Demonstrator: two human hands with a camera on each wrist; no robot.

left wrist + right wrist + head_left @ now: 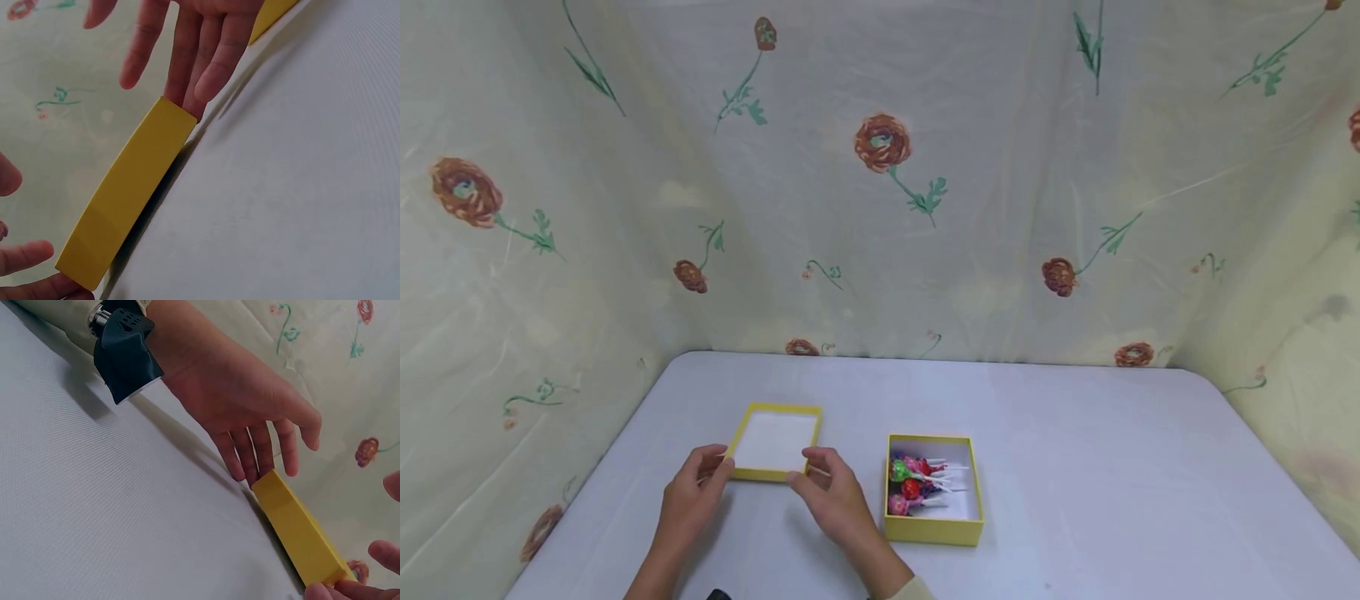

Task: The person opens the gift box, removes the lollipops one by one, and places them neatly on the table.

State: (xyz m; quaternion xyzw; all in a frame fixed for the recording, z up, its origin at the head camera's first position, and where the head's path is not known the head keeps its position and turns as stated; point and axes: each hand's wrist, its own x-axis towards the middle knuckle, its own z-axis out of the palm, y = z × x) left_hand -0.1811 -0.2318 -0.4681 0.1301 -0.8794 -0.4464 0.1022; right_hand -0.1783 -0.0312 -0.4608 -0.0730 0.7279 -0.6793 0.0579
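A shallow yellow box lid (775, 442), white inside, is in front of me on the left of the table, its hollow side up. My left hand (696, 492) is at its near left corner, fingertips touching the end. My right hand (835, 500) is at the near right corner, fingers (262, 450) extended and their tips against the lid's end, thumb apart from it. The lid's near wall (128, 194) shows a dark shadow beneath. Right of the right hand stands a yellow box (934, 531) holding several wrapped lollipops (913, 483).
The white table (1097, 475) extends to the right of the box. Flower-patterned curtain (970, 208) surrounds its back and sides. A small black object (718, 594) shows at the bottom edge. A dark device (128, 356) is strapped on the right wrist.
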